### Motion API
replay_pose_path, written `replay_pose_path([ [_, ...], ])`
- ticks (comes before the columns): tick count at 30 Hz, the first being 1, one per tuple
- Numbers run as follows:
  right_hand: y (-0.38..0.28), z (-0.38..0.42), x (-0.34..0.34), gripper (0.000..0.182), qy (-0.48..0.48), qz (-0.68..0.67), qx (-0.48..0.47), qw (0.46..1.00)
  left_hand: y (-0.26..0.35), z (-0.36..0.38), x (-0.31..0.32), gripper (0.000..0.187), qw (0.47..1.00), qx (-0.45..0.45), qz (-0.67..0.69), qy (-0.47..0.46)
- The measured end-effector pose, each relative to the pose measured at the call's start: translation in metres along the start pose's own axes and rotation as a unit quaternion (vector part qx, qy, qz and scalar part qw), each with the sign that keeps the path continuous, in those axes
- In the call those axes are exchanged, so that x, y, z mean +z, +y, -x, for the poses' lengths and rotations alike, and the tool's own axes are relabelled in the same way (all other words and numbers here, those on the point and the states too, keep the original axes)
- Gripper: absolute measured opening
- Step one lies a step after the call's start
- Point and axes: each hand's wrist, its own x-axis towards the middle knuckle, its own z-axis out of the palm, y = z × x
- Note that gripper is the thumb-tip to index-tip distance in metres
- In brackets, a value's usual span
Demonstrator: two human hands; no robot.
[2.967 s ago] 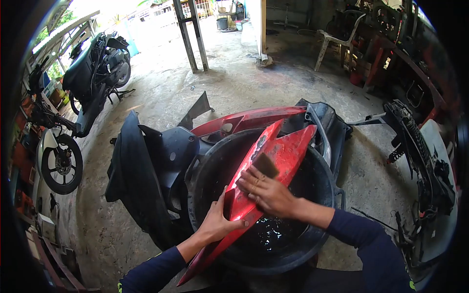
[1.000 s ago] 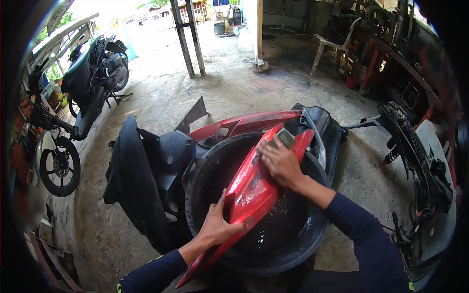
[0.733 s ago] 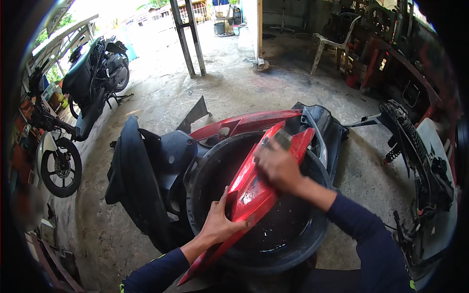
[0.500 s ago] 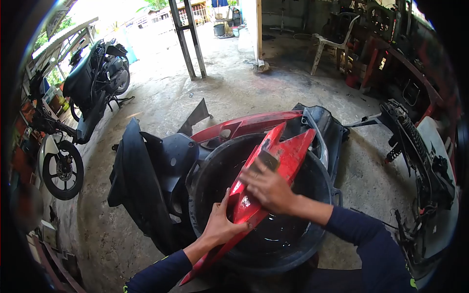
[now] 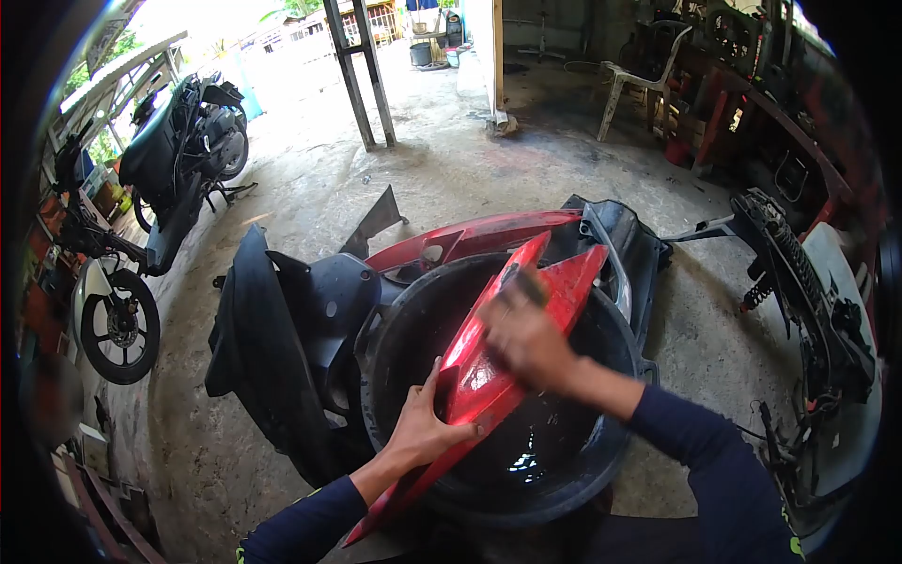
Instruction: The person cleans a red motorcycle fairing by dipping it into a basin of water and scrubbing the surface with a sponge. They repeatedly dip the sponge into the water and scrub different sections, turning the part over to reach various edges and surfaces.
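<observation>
A red motorcycle fairing panel (image 5: 570, 289) slants over the wide black tub (image 5: 399, 324), its near end reaching past the tub's front left rim. My left hand (image 5: 423, 430) grips the panel's lower part, thumb across it and fingers along its left edge. On the upper face, my right hand (image 5: 528, 340) presses a small dark pad (image 5: 528, 286) against the red surface; motion blurs the fingers and the pad. Shiny wet patches show on the panel below that hand. Inside the tub, light glints on dark liquid (image 5: 528, 461).
Black plastic fairings (image 5: 258, 348) lie left of the tub, and another red panel (image 5: 470, 235) lies behind it. Motorcycles (image 5: 178, 141) stand at the left. A motorcycle frame with a shock absorber (image 5: 785, 240) is at the right. Farther back are a metal post (image 5: 362, 80) and a plastic chair (image 5: 648, 85).
My right hand has shifted slightly up the panel and tilted, with the dark pad moving up and right. My left hand and the panel stay nearly in place. The glints in the tub have changed.
</observation>
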Motion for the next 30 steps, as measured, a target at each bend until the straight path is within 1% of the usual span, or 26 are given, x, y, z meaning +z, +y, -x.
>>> replay_pose_path([
  [1, -0.041, 0.004, -0.003, 0.036, -0.008, -0.067, -0.01, 0.998, -0.002, 0.002, 0.003, 0.134, 1.0, 0.008, 0.001, 0.013],
  [2, -0.064, 0.011, -0.002, 0.038, -0.004, -0.078, -0.015, 0.997, 0.001, 0.002, 0.003, 0.134, 0.999, 0.018, 0.002, 0.029],
  [3, -0.057, 0.01, -0.004, 0.038, -0.004, -0.08, -0.014, 0.997, 0.003, 0.003, 0.002, 0.134, 0.999, 0.015, 0.001, 0.028],
  [5, -0.016, -0.003, -0.013, 0.036, -0.043, -0.088, 0.037, 0.994, 0.009, 0.002, -0.003, 0.133, 1.0, -0.011, -0.013, 0.009],
  [6, 0.006, -0.01, -0.011, 0.034, 0.0, -0.016, 0.025, 1.0, 0.01, 0.001, -0.005, 0.133, 1.0, -0.011, -0.013, 0.009],
  [7, 0.02, -0.01, 0.006, 0.033, 0.029, -0.022, 0.082, 0.996, 0.011, 0.001, -0.005, 0.133, 1.0, -0.012, -0.001, 0.008],
  [9, -0.021, -0.012, -0.009, 0.033, -0.05, 0.006, 0.024, 0.998, 0.009, -0.001, -0.005, 0.132, 1.0, -0.009, 0.007, 0.008],
  [11, -0.068, -0.005, -0.008, 0.034, -0.005, -0.06, 0.011, 0.998, 0.004, 0.0, 0.001, 0.133, 1.0, 0.019, -0.001, 0.025],
  [13, -0.039, -0.007, -0.005, 0.033, -0.018, -0.042, 0.015, 0.999, 0.008, 0.001, -0.002, 0.133, 1.0, 0.0, -0.004, 0.015],
  [14, -0.017, -0.013, -0.012, 0.032, -0.042, 0.003, -0.001, 0.999, 0.012, 0.002, -0.004, 0.133, 1.0, -0.017, -0.003, 0.009],
  [15, -0.003, -0.019, -0.006, 0.03, 0.043, -0.003, 0.067, 0.997, 0.009, 0.002, -0.003, 0.133, 1.0, -0.018, -0.004, 0.009],
  [17, -0.011, -0.014, -0.008, 0.033, -0.02, 0.063, -0.011, 0.998, 0.003, -0.001, 0.001, 0.133, 1.0, -0.004, 0.013, 0.009],
  [18, -0.034, -0.009, -0.003, 0.034, -0.019, -0.037, 0.016, 0.999, 0.002, 0.0, 0.001, 0.133, 1.0, -0.004, 0.011, 0.009],
  [19, -0.061, 0.0, 0.0, 0.035, 0.005, -0.053, 0.016, 0.998, 0.0, 0.002, 0.003, 0.133, 1.0, 0.009, 0.009, 0.017],
  [21, -0.051, -0.002, -0.007, 0.036, -0.005, -0.071, -0.002, 0.997, 0.002, 0.002, 0.003, 0.133, 0.999, 0.02, 0.01, 0.027],
  [23, 0.016, 0.002, 0.006, 0.039, -0.051, 0.022, -0.012, 0.998, 0.007, 0.002, -0.001, 0.133, 1.0, -0.001, 0.007, 0.014],
  [24, 0.017, -0.008, 0.002, 0.041, -0.006, -0.064, 0.153, 0.986, 0.006, 0.003, 0.0, 0.133, 1.0, -0.002, 0.009, 0.013],
  [25, 0.006, -0.009, -0.002, 0.041, -0.008, -0.061, 0.151, 0.987, 0.006, 0.001, 0.0, 0.133, 1.0, -0.015, 0.017, 0.001],
  [27, -0.042, -0.002, -0.003, 0.042, -0.054, 0.031, 0.024, 0.998, 0.004, -0.002, -0.003, 0.132, 0.999, -0.028, 0.02, -0.013],
  [28, -0.061, 0.015, 0.009, 0.044, -0.043, -0.073, 0.024, 0.996, 0.0, -0.003, 0.0, 0.134, 0.999, -0.023, 0.022, -0.009],
  [29, -0.053, 0.016, 0.008, 0.048, -0.057, -0.144, 0.048, 0.987, -0.005, -0.002, 0.001, 0.135, 1.0, -0.019, 0.022, -0.005],
  [30, -0.055, 0.019, 0.009, 0.048, -0.058, -0.145, 0.051, 0.986, -0.007, 0.0, 0.004, 0.135, 1.0, -0.02, 0.022, -0.007],
])
